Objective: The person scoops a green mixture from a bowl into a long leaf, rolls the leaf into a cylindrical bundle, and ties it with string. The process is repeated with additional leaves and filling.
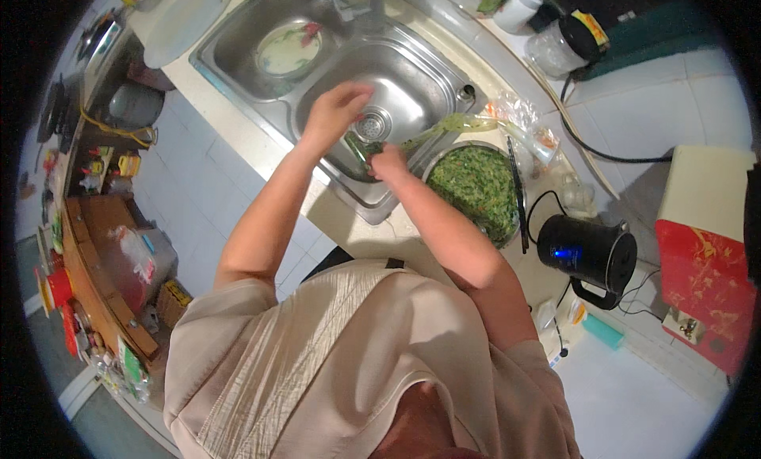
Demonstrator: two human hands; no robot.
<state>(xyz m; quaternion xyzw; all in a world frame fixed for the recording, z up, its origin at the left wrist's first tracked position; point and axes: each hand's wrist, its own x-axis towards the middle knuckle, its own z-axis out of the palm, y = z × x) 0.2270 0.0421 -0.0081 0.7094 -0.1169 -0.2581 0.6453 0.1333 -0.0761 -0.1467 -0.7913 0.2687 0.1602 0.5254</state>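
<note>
Over the right basin of a steel double sink (pixel 416 84), my right hand (pixel 389 162) grips a dark green item (pixel 358 151), perhaps a bunch of leaves or a filled bag; its kind is hard to tell. Just above it, near the drain (pixel 371 125), hovers my left hand (pixel 337 115), fingers apart and apparently holding nothing. A greenish clear plastic bag (pixel 452 125) stretches from beside my right hand over the sink's edge. Beside the sink stands a round metal bowl full of chopped greens (pixel 475 188), with dark chopsticks (pixel 517 197) along its rim.
A bowl of cloudy water (pixel 289 50) sits in the left basin, below the faucet (pixel 357 7). A black electric kettle (pixel 585 254) with a blue light stands right of the greens. Crumpled clear plastic (pixel 523 117) and a black-lidded jar (pixel 559 49) are near the wall.
</note>
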